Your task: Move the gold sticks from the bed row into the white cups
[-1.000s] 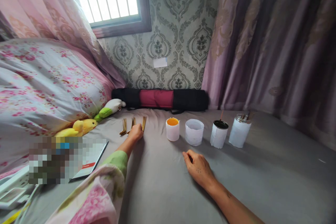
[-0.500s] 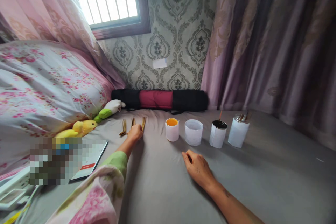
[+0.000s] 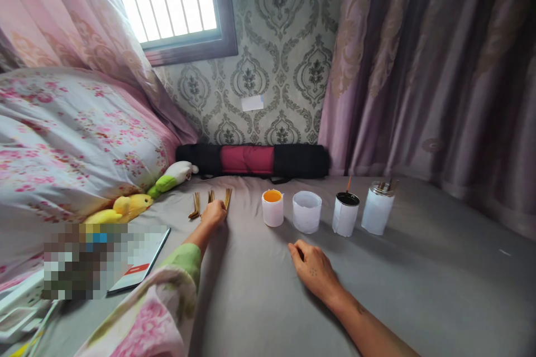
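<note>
My left hand reaches to the thin golden-brown sticks lying in small groups on the grey sheet. Its fingers are closed and bent down, and what they hold is hidden behind the hand. One group of sticks lies left of the hand. Another group shows just beyond the knuckles, and a third sticks out at the right. My right hand rests on the sheet, fingers curled in, holding nothing visible. Beyond it stand a white cup with an orange inside and a translucent white tub.
Right of the tub stand a white-wrapped can with a dark inside and one thin stick, and a white-wrapped jar holding several sticks. A black and red roll bag lies along the wall. Plush toys and a tablet lie left.
The whole view has shifted slightly, with things sitting a little further left and lower. Both hands keep nearly the same places relative to the sticks and cups.
</note>
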Demonstrator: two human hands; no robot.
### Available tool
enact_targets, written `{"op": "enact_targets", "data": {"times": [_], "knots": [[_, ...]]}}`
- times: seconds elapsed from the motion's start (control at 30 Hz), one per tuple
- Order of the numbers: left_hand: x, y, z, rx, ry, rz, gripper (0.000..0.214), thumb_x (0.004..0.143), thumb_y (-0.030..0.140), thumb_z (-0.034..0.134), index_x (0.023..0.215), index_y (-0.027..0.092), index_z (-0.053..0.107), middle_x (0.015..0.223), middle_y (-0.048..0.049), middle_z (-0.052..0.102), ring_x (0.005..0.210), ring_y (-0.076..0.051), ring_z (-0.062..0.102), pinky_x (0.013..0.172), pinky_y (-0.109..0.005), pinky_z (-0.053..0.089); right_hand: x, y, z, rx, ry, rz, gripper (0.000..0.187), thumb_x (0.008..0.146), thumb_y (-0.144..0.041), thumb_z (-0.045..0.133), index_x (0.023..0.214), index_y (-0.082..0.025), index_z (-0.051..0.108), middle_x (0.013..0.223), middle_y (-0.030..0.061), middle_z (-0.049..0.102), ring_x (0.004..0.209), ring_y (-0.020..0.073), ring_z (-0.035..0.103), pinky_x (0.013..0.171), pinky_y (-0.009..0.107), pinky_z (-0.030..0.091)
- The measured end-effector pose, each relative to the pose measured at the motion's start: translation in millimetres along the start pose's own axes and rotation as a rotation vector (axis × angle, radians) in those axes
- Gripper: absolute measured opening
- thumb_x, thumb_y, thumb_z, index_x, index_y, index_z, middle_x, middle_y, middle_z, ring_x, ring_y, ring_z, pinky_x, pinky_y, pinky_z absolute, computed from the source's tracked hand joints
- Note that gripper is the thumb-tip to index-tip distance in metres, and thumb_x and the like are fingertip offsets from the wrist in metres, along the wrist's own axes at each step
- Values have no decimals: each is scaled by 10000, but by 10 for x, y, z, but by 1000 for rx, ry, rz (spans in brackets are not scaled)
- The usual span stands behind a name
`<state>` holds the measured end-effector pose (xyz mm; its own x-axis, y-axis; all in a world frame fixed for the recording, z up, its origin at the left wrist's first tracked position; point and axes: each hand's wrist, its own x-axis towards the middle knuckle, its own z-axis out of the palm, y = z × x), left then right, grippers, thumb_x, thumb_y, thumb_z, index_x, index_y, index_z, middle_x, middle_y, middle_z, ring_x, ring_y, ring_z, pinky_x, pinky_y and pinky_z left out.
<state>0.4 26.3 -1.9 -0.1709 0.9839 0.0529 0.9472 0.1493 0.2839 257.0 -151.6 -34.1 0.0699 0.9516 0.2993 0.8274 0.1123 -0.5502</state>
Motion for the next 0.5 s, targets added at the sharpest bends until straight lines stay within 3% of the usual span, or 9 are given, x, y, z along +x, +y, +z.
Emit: {"op": "enact_targets", "data": {"times": [0.5], "knots": [[50, 108, -5, -133, 46, -17, 166, 650, 209, 538, 767, 190, 655, 917, -121, 624, 892, -250, 565, 720, -314, 419, -1, 5, -8, -8, 1, -12, 335, 857, -358, 302, 617, -187, 461, 558, -4, 545, 516, 90, 442, 504, 236, 194]]}}
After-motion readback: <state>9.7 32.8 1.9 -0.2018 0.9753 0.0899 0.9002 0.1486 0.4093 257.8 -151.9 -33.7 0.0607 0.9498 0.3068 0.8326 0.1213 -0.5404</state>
